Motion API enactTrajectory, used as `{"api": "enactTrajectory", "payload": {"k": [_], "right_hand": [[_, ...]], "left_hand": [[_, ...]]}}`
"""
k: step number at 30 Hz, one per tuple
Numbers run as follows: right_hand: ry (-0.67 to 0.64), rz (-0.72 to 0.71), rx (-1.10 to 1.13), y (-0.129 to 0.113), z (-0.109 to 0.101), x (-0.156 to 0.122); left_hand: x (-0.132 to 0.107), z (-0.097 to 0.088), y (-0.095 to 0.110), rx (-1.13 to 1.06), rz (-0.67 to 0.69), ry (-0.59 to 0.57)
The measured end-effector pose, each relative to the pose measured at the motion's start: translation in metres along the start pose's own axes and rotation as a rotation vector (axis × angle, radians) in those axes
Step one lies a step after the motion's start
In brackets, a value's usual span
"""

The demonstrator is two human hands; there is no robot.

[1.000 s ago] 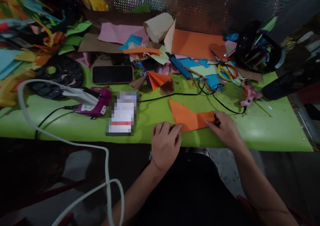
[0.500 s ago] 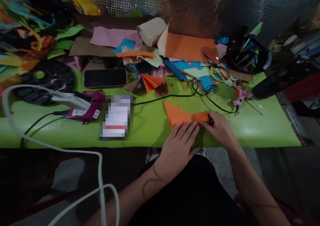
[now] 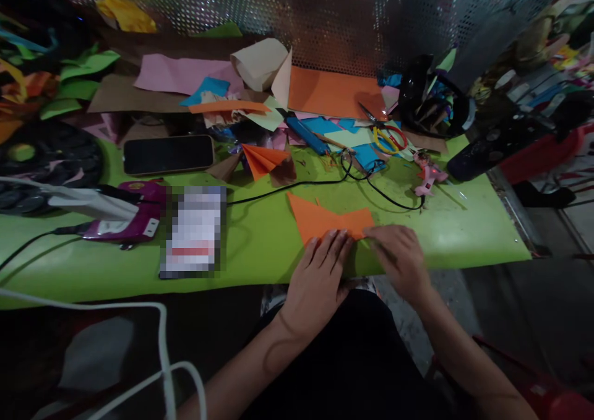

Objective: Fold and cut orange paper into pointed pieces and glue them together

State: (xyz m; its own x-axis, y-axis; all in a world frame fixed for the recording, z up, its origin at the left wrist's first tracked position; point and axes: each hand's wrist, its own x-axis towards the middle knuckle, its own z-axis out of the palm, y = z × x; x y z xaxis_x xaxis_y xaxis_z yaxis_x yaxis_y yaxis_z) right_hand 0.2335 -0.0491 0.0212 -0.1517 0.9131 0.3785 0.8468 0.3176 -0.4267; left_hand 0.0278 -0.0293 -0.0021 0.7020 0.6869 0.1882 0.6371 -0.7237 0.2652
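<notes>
A folded orange paper [image 3: 325,219] lies near the front edge of the green table [image 3: 260,240]. My left hand [image 3: 318,281] rests flat with its fingers stretched out, fingertips on the paper's lower edge. My right hand [image 3: 399,259] lies just to the right, fingers curled down and pressing on the paper's right end; it is slightly blurred. A second folded orange piece [image 3: 264,160] sits further back.
A black phone [image 3: 167,154], a purple device [image 3: 125,222] with cables, and a blurred-out card [image 3: 192,231] lie to the left. Scissors [image 3: 387,132], a pink glue gun [image 3: 427,175], a black cord [image 3: 371,182] and several coloured paper scraps crowd the back. A perforated metal wall [image 3: 325,18] stands behind.
My left hand uncurled and moved right onto the orange paper. My right hand slid slightly toward me along the paper's right end. The view shifted left.
</notes>
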Motion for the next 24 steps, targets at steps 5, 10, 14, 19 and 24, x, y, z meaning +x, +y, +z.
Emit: {"api": "enactTrajectory", "payload": {"k": [5, 10, 14, 19, 24], "right_hand": [[-0.145, -0.099, -0.126, -0.009, 0.008, -0.019], [-0.118, -0.082, -0.212, 0.004, 0.003, -0.022], [-0.108, -0.096, -0.217, 0.008, -0.002, -0.021], [-0.066, -0.106, -0.205, 0.007, -0.003, -0.016], [-0.089, -0.131, -0.226, 0.008, -0.006, 0.007]], "left_hand": [[0.000, -0.001, 0.000, 0.024, -0.006, -0.011], [-0.008, -0.004, -0.008, 0.066, -0.003, -0.008], [-0.026, -0.012, -0.021, 0.090, -0.004, 0.012], [-0.050, -0.026, -0.030, 0.119, -0.019, 0.067], [-0.052, -0.037, -0.037, 0.006, -0.072, 0.137]]}}
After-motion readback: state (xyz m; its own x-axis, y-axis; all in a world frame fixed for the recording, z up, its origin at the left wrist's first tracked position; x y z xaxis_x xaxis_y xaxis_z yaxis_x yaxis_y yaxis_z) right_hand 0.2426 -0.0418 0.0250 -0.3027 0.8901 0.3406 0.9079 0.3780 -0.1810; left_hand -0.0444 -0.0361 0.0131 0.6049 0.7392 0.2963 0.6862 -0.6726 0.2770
